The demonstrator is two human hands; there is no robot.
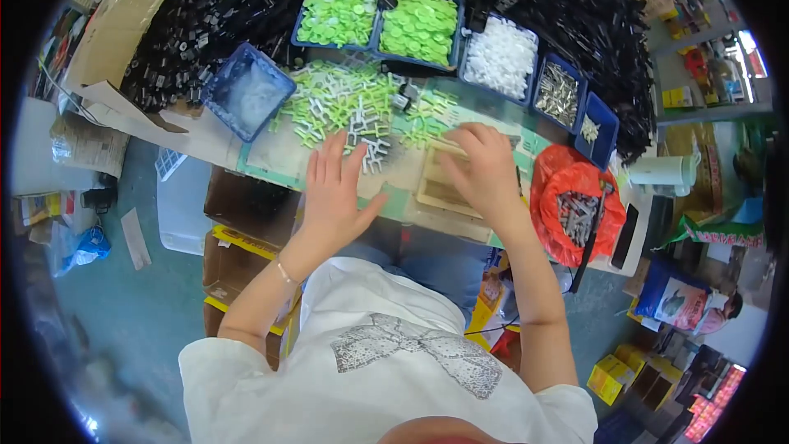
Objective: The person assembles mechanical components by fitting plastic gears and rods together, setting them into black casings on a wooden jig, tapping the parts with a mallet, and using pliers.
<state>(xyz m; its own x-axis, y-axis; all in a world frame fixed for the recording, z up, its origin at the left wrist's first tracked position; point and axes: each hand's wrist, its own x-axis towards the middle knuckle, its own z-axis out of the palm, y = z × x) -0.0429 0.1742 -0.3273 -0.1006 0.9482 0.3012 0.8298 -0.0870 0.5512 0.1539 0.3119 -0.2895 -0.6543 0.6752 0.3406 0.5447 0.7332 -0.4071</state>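
Note:
My left hand (331, 197) is open above the front edge of the workbench, fingers spread and holding nothing visible. Its fingertips are close to a heap of small green and white plastic pieces (333, 103). To the right, my right hand (486, 174) hovers over a shallow beige tray (429, 196), thumb and fingers apart. I see nothing between them. A smaller group of green pieces (429, 111) lies just beyond that hand. The hand covers part of the tray.
Blue bins hold green discs (419, 26), green parts (337, 13), white parts (501, 53) and metal pins (556, 92). A blue bin (249, 92) stands left. Black parts (197, 33) pile behind. A red bag (546, 185) of grey pieces sits right.

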